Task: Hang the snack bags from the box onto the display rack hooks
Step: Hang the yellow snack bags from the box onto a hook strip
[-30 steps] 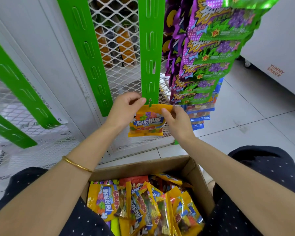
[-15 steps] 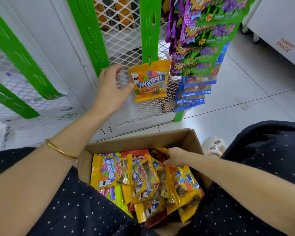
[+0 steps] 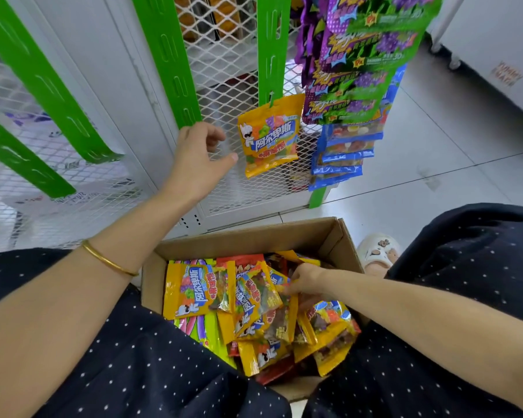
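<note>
- Right, one yellow snack bag [image 3: 269, 137] hangs on the hook [image 3: 271, 97] at the foot of the green strip [image 3: 272, 46], tilted a little.
- The left hand [image 3: 200, 158] hovers just beside it, fingers loosely curled, thumb out, holding nothing and not touching the bag.
- The right hand [image 3: 305, 280] is down in the cardboard box [image 3: 254, 236], fingertips among the heaped bags [image 3: 193, 291]; I cannot tell whether it has pinched one.
- Handling, I'd judge: these are light, soft foil pouches, crinkly and slick, with loose sweets shifting inside.
- The best hold looks like the flat sealed top edge, beside the hang hole, so the hole faces the hook.
- The box sits on the floor between the person's knees, well filled, with a pale slipper [image 3: 377, 251] just beside it.
- A white mesh panel [image 3: 224, 70] stands behind, with more green strips to the left.
- Purple-and-green bags [image 3: 365, 55] and blue packs [image 3: 341, 158] hang on the next strip over.
- Pale floor tiles [image 3: 435, 152] run off towards a white cabinet [image 3: 495, 40].
</note>
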Available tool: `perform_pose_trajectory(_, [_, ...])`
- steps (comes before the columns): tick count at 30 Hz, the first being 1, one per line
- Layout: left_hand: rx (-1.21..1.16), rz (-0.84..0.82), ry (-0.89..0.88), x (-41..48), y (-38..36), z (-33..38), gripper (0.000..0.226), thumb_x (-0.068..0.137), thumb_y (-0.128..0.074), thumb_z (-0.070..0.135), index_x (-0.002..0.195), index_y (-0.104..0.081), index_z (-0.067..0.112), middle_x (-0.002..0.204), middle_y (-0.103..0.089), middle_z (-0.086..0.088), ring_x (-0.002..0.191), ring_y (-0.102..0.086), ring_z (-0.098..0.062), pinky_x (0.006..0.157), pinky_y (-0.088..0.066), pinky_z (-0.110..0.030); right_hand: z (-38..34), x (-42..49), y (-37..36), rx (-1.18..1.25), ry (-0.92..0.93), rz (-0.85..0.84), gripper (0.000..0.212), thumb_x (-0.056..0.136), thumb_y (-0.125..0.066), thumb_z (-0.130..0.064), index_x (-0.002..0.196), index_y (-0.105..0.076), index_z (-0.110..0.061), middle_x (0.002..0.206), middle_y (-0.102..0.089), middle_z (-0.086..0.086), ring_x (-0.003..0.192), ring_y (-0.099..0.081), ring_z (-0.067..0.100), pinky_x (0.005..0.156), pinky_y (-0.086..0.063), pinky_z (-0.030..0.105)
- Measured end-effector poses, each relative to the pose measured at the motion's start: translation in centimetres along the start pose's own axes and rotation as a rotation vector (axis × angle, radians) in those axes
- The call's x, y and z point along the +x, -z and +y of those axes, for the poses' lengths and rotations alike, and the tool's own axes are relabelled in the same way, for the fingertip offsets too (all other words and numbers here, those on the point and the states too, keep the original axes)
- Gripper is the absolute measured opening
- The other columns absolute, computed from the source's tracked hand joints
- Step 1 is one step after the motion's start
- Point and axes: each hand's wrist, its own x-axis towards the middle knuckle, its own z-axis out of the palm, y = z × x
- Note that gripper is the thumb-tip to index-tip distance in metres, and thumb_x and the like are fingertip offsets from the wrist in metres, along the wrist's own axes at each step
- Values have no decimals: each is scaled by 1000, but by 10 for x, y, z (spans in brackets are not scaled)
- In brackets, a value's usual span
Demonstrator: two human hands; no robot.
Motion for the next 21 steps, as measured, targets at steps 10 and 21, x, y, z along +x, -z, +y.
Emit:
perform_pose_trajectory(10, [0,-123,9,-16,2,-1,20,81,-68,11,93,-51,14,99,-52,-7,88,-51,-17,74,-42,-19,-26,-35,34,-212,168,159,13,91,-47,3,100,-51,-6,83,-52,12,64,-50,19,62,-53,37])
perform_pose_trajectory(21, [-154,-568,362,-42,-16,14,47,89,-62,26,130,-47,9,125,-55,-2,113,-54,-16,90,-48,-30,-49,-139,131,325,743,-1,26,89,-50,7,94,-58,-18,95,-63,3,91,-65,20,74,-58,38])
